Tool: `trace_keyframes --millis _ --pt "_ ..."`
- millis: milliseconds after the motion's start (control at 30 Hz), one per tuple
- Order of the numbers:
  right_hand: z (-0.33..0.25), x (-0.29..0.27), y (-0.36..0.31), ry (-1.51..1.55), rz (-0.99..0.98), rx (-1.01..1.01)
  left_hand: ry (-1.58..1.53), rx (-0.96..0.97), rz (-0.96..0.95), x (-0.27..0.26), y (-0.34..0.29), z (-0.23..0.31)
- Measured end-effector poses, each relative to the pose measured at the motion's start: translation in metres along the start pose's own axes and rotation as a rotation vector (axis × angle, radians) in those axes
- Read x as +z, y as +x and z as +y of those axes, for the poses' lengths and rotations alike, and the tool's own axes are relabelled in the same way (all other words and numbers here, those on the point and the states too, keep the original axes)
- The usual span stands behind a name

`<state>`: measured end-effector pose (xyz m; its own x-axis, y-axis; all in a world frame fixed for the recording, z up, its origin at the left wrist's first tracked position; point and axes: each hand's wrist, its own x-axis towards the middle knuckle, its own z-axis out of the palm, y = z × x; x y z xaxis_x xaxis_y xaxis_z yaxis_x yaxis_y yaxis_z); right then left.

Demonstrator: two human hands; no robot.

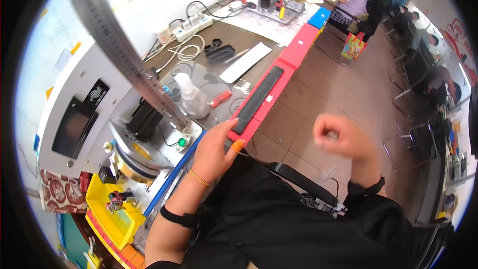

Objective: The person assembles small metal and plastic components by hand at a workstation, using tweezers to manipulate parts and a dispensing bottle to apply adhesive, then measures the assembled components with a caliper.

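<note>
My left hand [215, 148] rests at the near end of the red-covered bench edge [298, 45], its thumb and fingers apart. The thumb wears an orange finger cover [238, 145]. Beside the fingertips, a long black strip [259, 100] lies lengthwise on the red surface. Out over the floor, my right hand [339, 137] is raised with its fingers curled into a loop toward the thumb. Motion blurs its fingertips, and whatever they may pinch cannot be made out.
A clear spray bottle [193, 97] and a red-handled tool [220, 98] stand near my left hand. Further left are a machine with a screen [74, 127] and a yellow bin [112, 216]. A power strip [193, 27] lies behind; a co-worker [352, 0] sits beyond.
</note>
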<state>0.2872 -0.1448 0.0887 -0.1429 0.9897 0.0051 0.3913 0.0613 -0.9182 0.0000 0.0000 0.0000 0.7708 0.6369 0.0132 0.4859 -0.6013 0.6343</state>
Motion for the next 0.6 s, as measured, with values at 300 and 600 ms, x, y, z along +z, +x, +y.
trace_keyframes --millis 300,600 --pt "-0.116 0.048 0.045 0.883 -0.35 -0.741 -1.077 0.299 -0.143 -0.035 -0.051 0.065" --pt "-0.129 -0.023 -0.06 0.687 0.341 -1.097 -0.853 0.101 0.24 -0.012 -0.029 0.038"
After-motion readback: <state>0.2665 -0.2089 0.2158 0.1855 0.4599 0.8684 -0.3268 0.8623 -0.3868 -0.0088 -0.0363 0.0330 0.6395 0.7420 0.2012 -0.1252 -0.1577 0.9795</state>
